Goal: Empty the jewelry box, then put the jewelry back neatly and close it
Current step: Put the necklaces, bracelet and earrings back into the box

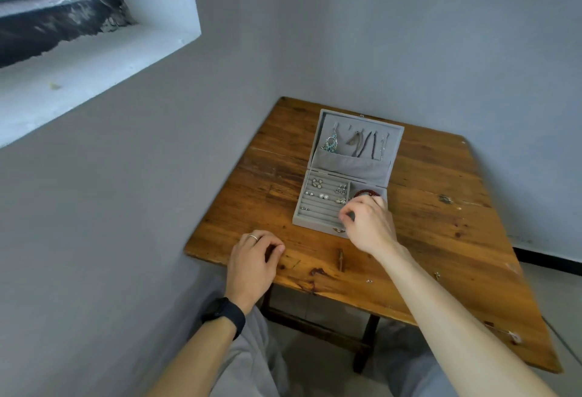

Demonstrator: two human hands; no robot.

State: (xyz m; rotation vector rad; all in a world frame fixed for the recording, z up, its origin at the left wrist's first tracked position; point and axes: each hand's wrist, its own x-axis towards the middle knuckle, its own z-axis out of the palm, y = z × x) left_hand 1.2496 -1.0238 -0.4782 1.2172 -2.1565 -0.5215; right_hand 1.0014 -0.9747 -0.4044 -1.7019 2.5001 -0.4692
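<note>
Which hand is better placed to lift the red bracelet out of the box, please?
The right hand: it hovers over the jewelry box, beside the red bracelet in the right compartment. The left hand rests on the table, short of the box.

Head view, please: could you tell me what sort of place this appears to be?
Probably a plain room in a home: bare grey walls, a deep window recess, and a worn wooden table bearing an open jewelry box.

The head-worn camera looks forward and down, close over the wooden table.
</note>
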